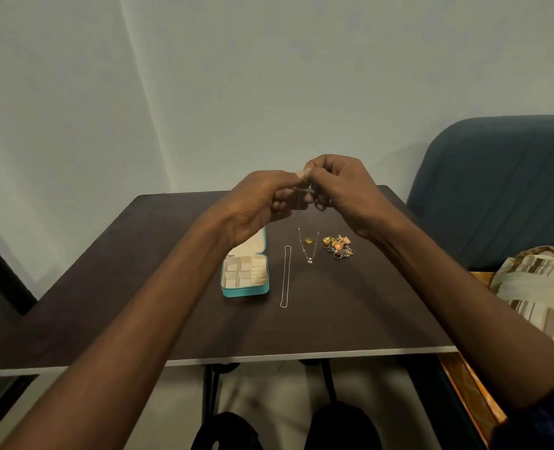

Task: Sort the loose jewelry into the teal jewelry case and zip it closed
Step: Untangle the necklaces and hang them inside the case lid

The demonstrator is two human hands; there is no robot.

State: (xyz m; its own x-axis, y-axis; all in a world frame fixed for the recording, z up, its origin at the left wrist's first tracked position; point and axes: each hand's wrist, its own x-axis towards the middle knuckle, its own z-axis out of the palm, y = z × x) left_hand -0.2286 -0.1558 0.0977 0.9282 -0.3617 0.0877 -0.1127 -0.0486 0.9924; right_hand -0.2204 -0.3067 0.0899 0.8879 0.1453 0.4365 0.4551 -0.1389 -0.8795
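Left hand [262,203] and right hand [340,193] pinching thin silver pendant necklace [308,245] aloft, right of open teal zip case [245,277]; likely fastening clasp, preventing tangles.

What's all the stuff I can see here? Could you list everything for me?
case: one, teal with cream compartments, open on the table's left half
chain: one, silver, lying straight on the table right of the case
necklace: one, thin silver with a small pendant, hanging from both hands above the table
ring: one, gold, on the table behind the hanging necklace
jewelry pile: one heap, gold and orange pieces, right of the ring
table: one, dark brown with a pale edge
sofa: one, dark blue, at right
cushion: one, cream and brown striped, on the sofa
left hand: pinches the necklace's top
right hand: pinches the necklace's top
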